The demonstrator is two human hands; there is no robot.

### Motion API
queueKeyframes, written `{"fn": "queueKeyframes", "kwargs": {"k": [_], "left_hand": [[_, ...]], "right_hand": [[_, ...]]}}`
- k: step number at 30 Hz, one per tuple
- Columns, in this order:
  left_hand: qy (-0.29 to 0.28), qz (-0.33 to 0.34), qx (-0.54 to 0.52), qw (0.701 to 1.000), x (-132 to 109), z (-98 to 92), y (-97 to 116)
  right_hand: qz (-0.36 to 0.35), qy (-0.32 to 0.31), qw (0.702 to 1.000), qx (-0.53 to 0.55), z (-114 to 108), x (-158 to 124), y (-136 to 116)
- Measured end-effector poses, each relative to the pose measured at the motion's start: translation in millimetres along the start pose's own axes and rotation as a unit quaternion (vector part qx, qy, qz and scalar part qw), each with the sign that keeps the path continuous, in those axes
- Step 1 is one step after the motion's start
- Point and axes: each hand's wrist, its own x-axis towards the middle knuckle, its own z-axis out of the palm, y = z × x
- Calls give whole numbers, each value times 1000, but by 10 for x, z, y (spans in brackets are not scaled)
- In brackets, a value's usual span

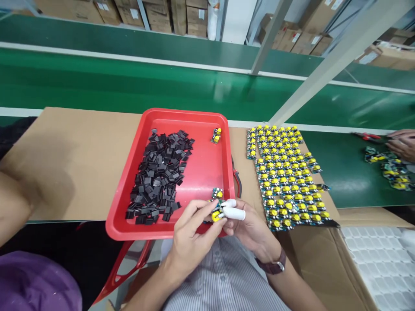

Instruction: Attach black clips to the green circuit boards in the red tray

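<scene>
Between both hands, over the near right corner of the red tray (207, 168), is a small circuit board with a yellow component (216, 215). My left hand (191, 235) pinches it from the left with thumb and fingers. My right hand (249, 229), with white finger cots on two fingers and a watch at the wrist, closes on it from the other side. Just beyond the fingertips another board (217, 192) lies in the tray, and one more board (216, 135) sits near its far right corner. A heap of black plastic pieces (162, 172) covers the tray's left part.
Rows of yellow-topped boards (288, 177) stand on cardboard to the right. Red-handled pliers (237, 179) lie against the tray's right side. At far right a co-worker's hands (403, 144) are near more boards. A slanted white post (324, 60) rises behind the rows.
</scene>
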Motion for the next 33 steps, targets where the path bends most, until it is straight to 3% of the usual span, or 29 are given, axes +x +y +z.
{"fn": "queueKeyframes", "kwargs": {"k": [5, 11, 20, 28, 33], "left_hand": [[-15, -3, -29, 999, -6, -23, -19], [-22, 22, -19, 999, -22, -58, -16], [-45, 44, -1, 998, -22, -66, 6], [-55, 40, -22, 997, -48, -26, 38], [-60, 41, -23, 997, -41, -50, 5]], "right_hand": [[-4, -20, 999, -26, -21, -2, -19], [-63, -42, 990, -123, -29, -7, -96], [-123, -18, 962, -244, -175, -47, -80], [-187, 13, 929, -320, -130, -86, -121], [-163, 7, 935, -314, -191, -91, -106]]}}
